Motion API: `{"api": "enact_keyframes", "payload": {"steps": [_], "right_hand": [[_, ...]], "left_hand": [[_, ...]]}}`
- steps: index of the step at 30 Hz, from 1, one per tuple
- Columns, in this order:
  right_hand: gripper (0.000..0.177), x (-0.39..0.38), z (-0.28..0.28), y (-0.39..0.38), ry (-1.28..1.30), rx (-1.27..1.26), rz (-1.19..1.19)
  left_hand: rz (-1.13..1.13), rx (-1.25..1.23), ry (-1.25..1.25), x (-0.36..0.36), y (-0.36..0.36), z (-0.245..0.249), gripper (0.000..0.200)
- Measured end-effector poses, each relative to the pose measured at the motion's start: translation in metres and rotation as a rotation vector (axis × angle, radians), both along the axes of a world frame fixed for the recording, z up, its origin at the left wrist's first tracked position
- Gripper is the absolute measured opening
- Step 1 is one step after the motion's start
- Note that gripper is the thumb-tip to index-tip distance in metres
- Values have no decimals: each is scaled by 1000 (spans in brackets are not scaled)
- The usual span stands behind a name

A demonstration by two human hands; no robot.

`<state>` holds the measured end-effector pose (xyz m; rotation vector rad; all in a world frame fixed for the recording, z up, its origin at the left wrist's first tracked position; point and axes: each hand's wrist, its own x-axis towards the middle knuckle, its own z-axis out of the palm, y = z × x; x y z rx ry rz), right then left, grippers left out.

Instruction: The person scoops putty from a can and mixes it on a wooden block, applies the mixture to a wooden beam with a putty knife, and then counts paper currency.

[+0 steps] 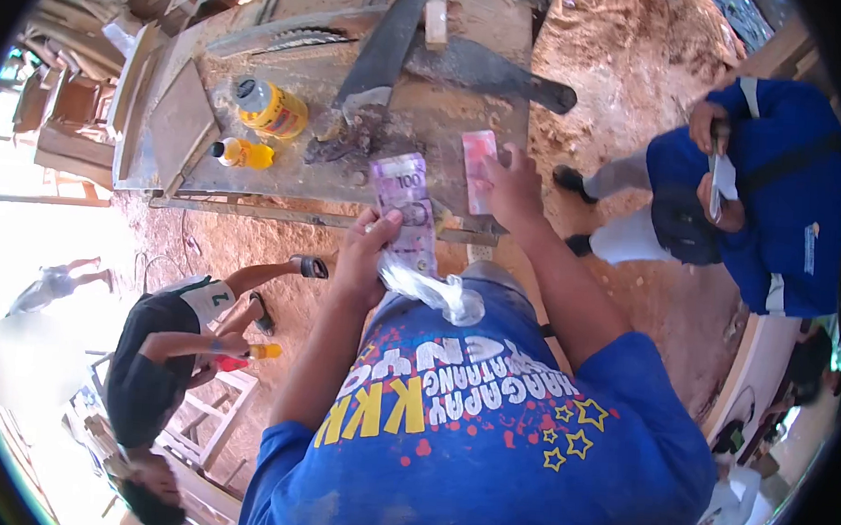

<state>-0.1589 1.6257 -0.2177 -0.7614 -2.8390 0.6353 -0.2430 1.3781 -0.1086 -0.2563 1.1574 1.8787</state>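
Observation:
In front of my blue shirt, my left hand (369, 245) is closed on a purple 100 banknote (402, 177), with the thumb pressed across it. A crumpled clear plastic bag (443, 295) hangs below, from the same hand. To the right, at the bench's near edge, my right hand (517, 187) grips a reddish banknote (478, 160) by its right side, fingers bent. The two banknotes are side by side, a small gap apart. A dark clump of debris (356, 133) lies on the bench just beyond the purple banknote.
On the dusty wooden workbench (305, 180) stand a large yellow-labelled bottle (274, 111) and a smaller yellow bottle (244, 154). Handsaws (386, 44) lie farther back. A person in blue (781, 188) stands right, holding papers; another in dark clothing (150, 361) is left, with a drink.

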Motion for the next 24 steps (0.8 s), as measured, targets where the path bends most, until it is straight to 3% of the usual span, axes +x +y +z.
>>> {"api": "enact_keyframes", "payload": {"steps": [3, 6, 7, 10, 14, 20, 24], "right_hand": [[36, -7, 13, -3, 357, -291, -60], [35, -6, 82, -22, 191, -1043, -1], [37, -8, 94, -34, 255, -993, 84], [36, -11, 112, -47, 160, -753, 50], [25, -7, 114, -42, 183, -838, 25], [23, 0, 90, -42, 254, -880, -1], [22, 1, 93, -45, 234, -704, 1]], "left_hand": [[19, -50, 37, 8, 6, 10, 23], [14, -105, 81, 11, 5, 4, 26], [17, -102, 67, 12, 8, 6, 26], [20, -104, 60, 18, 21, 5, 26], [6, -142, 114, 21, 19, 6, 26], [11, -151, 108, 22, 18, -6, 25], [-1, -179, 131, 20, 21, -7, 24]]}}
